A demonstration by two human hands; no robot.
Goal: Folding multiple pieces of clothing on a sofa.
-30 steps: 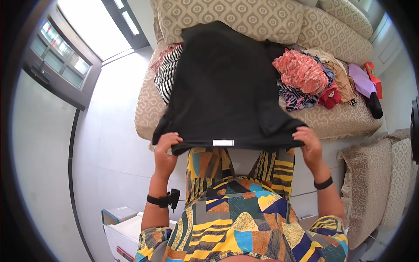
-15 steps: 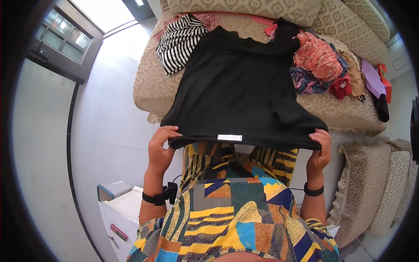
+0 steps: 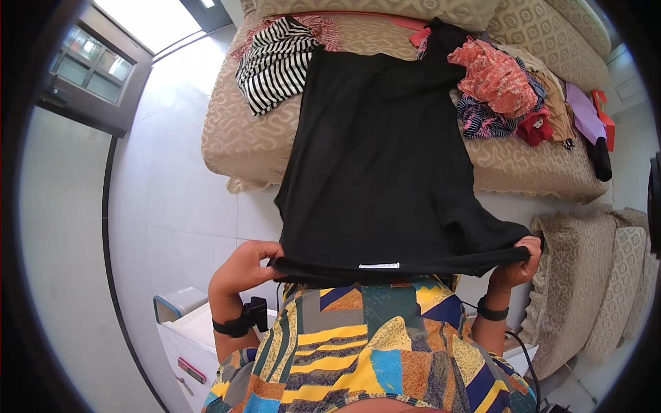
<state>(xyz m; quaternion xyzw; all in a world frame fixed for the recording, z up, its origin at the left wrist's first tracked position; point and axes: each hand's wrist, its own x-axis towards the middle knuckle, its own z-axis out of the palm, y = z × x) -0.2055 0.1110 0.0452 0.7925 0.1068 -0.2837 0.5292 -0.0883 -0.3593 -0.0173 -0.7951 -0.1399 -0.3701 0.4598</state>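
Note:
A black garment [image 3: 382,158], which looks like a shirt, is stretched out in front of me, its far end over the sofa seat and its near edge by my body. My left hand [image 3: 244,267] pinches the left corner of that near edge. At the opposite corner, my right hand [image 3: 521,261] is closed round the cloth. A white label [image 3: 379,266] shows on the edge between my hands. Beside the garment's far left lies a black-and-white striped cloth [image 3: 277,65].
The patterned sofa [image 3: 237,141] spans the far side. A clothes pile [image 3: 497,79] with coral, navy and red pieces lies at its right. A cushioned seat [image 3: 575,275] stands to the right, a white cabinet [image 3: 186,347] at lower left, and a door [image 3: 103,65] at far left.
Both hands have drawn the near edge of the black garment closer to my body. The right hand has also shifted right, and the garment's far end has slid nearer.

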